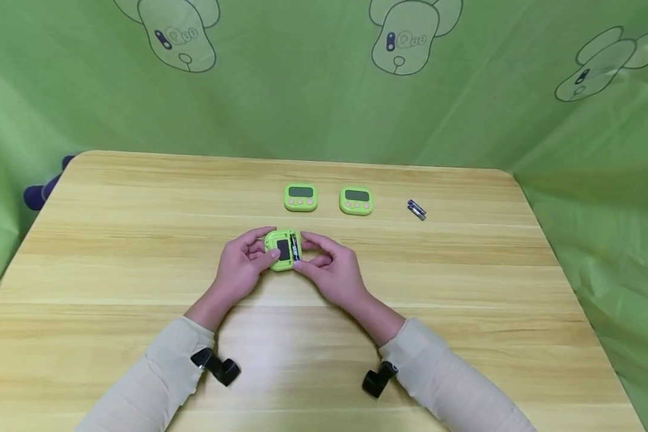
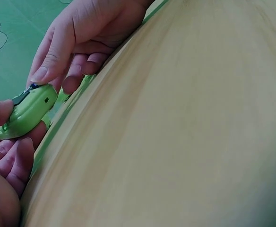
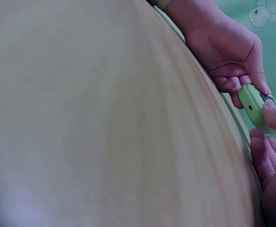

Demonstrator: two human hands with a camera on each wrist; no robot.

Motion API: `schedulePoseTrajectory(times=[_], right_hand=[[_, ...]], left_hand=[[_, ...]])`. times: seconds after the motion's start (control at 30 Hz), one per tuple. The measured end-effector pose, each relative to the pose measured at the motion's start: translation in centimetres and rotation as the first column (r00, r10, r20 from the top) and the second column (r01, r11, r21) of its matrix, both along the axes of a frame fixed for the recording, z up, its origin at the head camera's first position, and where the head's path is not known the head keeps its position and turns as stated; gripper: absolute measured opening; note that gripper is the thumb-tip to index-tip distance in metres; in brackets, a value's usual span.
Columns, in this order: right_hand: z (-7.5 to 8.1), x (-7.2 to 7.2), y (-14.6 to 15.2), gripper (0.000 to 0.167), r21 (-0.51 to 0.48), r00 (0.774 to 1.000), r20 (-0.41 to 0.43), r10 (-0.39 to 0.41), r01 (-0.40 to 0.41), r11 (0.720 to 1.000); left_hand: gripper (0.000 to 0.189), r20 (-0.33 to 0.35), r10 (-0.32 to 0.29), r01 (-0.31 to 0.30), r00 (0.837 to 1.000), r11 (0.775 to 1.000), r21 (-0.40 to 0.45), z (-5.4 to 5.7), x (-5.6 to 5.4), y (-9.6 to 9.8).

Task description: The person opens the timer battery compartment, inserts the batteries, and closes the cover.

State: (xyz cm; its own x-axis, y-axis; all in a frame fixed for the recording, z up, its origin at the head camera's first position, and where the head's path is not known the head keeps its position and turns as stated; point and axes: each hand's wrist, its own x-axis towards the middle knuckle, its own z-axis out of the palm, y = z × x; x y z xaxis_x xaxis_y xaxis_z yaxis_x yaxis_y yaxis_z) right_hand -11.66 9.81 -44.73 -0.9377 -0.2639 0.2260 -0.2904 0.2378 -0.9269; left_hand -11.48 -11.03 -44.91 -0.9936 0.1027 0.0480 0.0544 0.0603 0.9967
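Note:
Back side up, a green digital timer (image 1: 272, 243) is held between both hands over the table, its battery compartment open along the right side. A dark AAA battery (image 1: 295, 247) lies lengthwise in that slot. My left hand (image 1: 239, 264) grips the timer's left side, thumb on its back near a dark rectangle and fingers underneath. At the right edge, my right hand (image 1: 341, 270) holds the timer with its thumb by the battery's near end and forefinger by the far end. The left wrist view shows the right thumb (image 2: 50, 66) pressing at the battery.
Two more green timers (image 1: 300, 197) (image 1: 356, 200) lie screen up farther back on the wooden table (image 1: 140, 198). To their right sit two loose batteries (image 1: 416, 210) side by side. A green curtain (image 1: 302, 108) hangs behind the table. Small black cameras (image 1: 216, 367) are strapped to both sleeves.

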Motion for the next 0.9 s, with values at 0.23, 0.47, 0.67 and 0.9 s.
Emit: schedulePoseTrajectory(times=[0.23, 0.47, 0.67, 0.9], right_hand=[[-0.1, -0.3, -0.3, 0.049, -0.028, 0.996, 0.088, 0.015, -0.013, 1.000], [0.2, -0.3, -0.8, 0.047, -0.029, 0.997, 0.077, -0.023, 0.025, 0.999], [2.9, 0.7, -1.4, 0.039, -0.028, 0.997, 0.061, -0.042, 0.043, 0.999], [3.2, 0.6, -1.5, 0.037, -0.049, 0.993, 0.097, -0.060, 0.065, 0.997]], left_hand=[[0.043, 0.002, -0.006, 0.006, 1.000, 1.000, 0.014, 0.1, 0.0, 0.0], [0.043, 0.016, -0.006, 0.006, 1.000, 1.000, 0.008, 0.2, -0.1, -0.2], [0.045, 0.015, -0.018, 0.018, 1.000, 1.000, -0.005, 0.3, -0.1, -0.2], [0.044, -0.004, -0.027, 0.027, 1.000, 0.999, -0.021, 0.2, 0.0, -0.1]])
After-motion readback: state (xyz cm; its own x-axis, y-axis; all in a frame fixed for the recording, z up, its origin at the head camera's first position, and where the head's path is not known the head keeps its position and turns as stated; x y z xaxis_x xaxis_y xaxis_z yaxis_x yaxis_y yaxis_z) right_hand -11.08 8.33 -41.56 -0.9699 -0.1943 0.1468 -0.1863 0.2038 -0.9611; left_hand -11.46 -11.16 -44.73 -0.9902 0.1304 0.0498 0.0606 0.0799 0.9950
